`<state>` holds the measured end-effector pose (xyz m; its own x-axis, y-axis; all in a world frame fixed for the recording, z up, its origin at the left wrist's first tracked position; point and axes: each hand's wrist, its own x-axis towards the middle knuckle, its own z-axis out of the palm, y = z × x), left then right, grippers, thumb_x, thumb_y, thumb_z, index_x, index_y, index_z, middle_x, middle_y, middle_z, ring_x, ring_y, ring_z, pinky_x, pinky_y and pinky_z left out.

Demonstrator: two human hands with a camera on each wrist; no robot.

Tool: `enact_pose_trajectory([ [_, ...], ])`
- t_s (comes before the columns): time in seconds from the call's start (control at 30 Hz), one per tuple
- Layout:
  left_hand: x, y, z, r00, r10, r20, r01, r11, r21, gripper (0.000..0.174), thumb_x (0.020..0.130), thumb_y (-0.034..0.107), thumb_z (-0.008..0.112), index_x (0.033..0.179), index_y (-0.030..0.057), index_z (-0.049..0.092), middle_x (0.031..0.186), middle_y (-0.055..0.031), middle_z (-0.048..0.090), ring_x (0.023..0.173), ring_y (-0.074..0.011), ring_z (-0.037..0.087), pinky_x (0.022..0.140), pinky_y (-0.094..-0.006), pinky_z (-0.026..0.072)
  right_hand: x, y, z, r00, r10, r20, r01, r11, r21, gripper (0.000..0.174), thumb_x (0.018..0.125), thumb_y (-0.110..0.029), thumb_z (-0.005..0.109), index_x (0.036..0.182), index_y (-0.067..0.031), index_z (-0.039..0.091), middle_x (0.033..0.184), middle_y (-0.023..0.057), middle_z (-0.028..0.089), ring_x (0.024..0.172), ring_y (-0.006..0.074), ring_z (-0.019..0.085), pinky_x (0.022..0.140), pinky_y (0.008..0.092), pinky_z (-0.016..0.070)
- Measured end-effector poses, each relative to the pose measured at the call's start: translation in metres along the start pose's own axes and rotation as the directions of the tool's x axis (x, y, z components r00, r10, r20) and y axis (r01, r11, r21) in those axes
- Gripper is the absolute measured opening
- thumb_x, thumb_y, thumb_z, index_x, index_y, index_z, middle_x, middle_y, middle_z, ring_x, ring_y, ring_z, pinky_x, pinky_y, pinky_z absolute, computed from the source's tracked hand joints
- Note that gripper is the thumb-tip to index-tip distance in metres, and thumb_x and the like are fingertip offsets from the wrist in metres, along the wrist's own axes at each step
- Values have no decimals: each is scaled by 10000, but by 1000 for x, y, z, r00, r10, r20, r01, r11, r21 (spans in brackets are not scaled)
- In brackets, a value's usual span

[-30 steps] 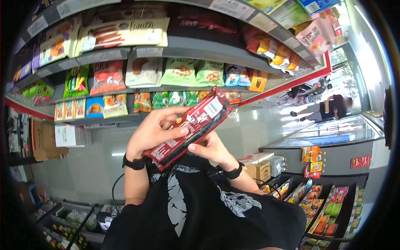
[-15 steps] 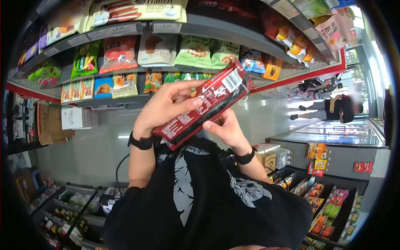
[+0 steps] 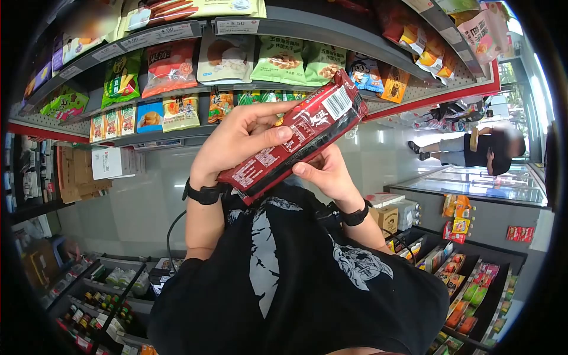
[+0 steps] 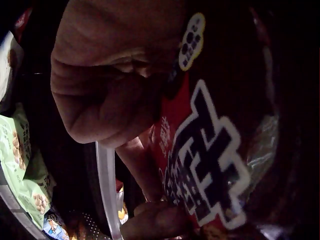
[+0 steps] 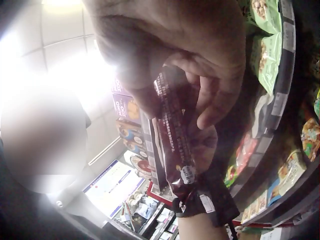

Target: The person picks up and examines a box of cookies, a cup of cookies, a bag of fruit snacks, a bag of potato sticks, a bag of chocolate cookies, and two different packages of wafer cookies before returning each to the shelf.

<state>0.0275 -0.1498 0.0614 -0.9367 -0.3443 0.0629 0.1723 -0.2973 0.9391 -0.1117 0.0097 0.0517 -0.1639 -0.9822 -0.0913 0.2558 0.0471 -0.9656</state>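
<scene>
Both hands hold one long dark red snack packet (image 3: 296, 139) in front of the chest. Its back faces up, with a white barcode at the far right end and a black lengthwise strip. The left hand (image 3: 242, 139) grips it from the left, thumb on the printed back and fingers behind it. At the lower right edge the right hand (image 3: 328, 174) pinches it, thumb in front and fingers underneath. Large outlined characters on the packet (image 4: 210, 165) show in the left wrist view. In the right wrist view the packet (image 5: 172, 145) is seen edge-on between thumb and fingers.
Ahead, a snack shelf (image 3: 148, 44) carries green nut bags (image 3: 278, 59), a red bag (image 3: 170, 65) and small boxes. White cartons (image 3: 112, 163) stand on the floor at left. Another person (image 3: 482, 149) stands at far right. A lower snack rack (image 3: 467, 296) is at right.
The packet and both hands have shifted up and right in the head view, and the shelf has shifted too. Both hands keep the same hold on the packet.
</scene>
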Motion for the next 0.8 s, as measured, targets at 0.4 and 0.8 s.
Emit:
enact_pose_trajectory([
  [0.4, 1, -4, -6, 1000, 4, -21, -4, 1000, -12, 478, 893, 133, 634, 1319, -22, 484, 854, 7, 648, 739, -10, 501, 664, -190, 413, 4, -1, 2, 1000, -11, 16, 12, 1000, -14, 444, 861, -49, 647, 1264, 5, 468, 1189, 80, 583, 1094, 157, 559, 956, 338, 450],
  [0.8, 1, -3, -16, 992, 83, -91, -73, 991, 108, 480, 924, 231, 583, 1349, 43, 463, 1050, -31, 650, 620, 4, 394, 582, -167, 374, 18, -110, -33, 862, -476, -174, 242, 688, -684, 357, 721, -79, 679, 1047, -4, 555, 965, 27, 599, 870, 121, 550, 817, 273, 452],
])
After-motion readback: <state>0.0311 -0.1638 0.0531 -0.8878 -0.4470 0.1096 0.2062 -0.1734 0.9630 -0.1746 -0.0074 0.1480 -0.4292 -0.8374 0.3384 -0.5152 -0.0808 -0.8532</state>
